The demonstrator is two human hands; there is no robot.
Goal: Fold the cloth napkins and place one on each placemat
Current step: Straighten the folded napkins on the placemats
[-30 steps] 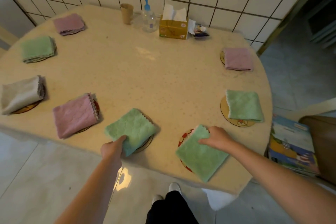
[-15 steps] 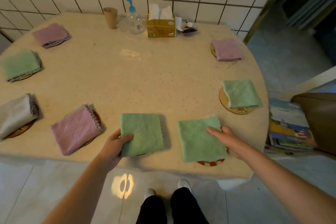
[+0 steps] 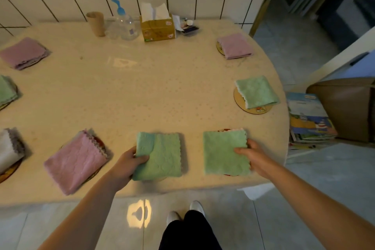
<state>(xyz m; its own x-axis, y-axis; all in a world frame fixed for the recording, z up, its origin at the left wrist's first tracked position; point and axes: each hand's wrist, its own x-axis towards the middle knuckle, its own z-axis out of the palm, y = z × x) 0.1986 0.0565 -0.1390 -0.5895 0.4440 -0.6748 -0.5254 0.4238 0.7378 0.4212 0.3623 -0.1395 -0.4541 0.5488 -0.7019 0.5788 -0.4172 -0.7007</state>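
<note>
Left hand: the left hand (image 3: 126, 163) is closed on the lower left edge of the left green napkin (image 3: 160, 156), thumb on top and fingers below, probably to square it over its mat.
Left green napkin: folded, lying flat near the front edge of the desk (image 3: 154, 91); it covers its placemat almost wholly, so I cannot tell if it is centred.
Right hand: the right hand (image 3: 250, 155) grips the right edge of the right green napkin (image 3: 225, 153), fingers bent over the cloth; the grasp looks light, fit for sliding and not for lifting.
Right green napkin: folded and flat on a placemat (image 3: 223, 129), of which only a red strip shows at the far edge.
Other places: the pink napkin (image 3: 75, 163), the far pink napkin (image 3: 235, 45) and the green napkin at the right (image 3: 256, 92) each lie folded on a round mat, one to each place.
Back of desk: the tissue box (image 3: 158, 27), bottle (image 3: 123, 24) and cup (image 3: 96, 23) stand by the wall, away from the places.
Stage: in my judgement nearly finished; only the alignment of these two remains.
</note>
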